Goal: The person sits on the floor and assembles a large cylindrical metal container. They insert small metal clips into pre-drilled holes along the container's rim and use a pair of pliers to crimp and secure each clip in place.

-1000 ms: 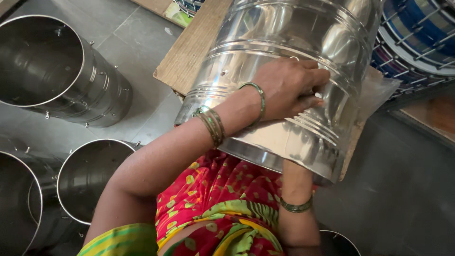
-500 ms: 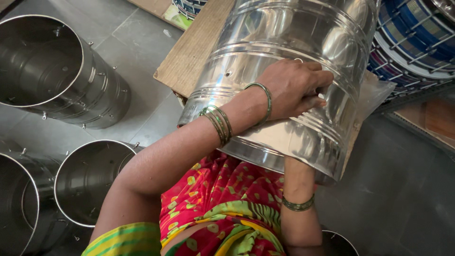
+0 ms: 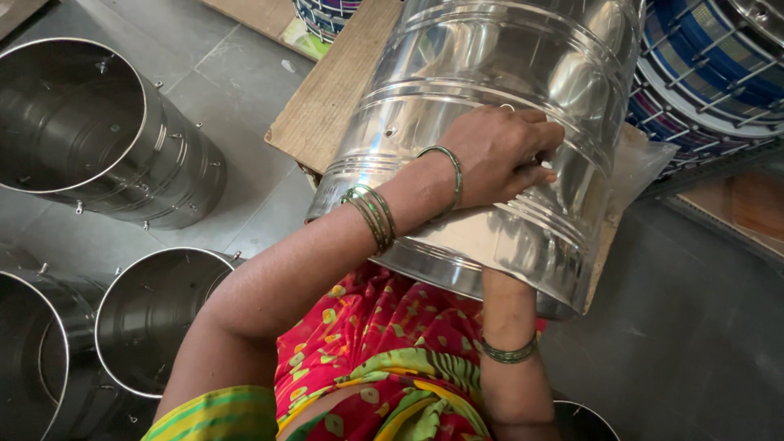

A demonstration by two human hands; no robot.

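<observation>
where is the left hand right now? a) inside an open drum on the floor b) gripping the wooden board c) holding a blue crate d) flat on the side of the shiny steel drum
d: the left hand lies flat on the ribbed side of the steel drum, which is tipped over the wooden board.

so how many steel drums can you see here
At least 5: one under the left hand on the board, three at left, a rim at bottom. More may be hidden.
</observation>
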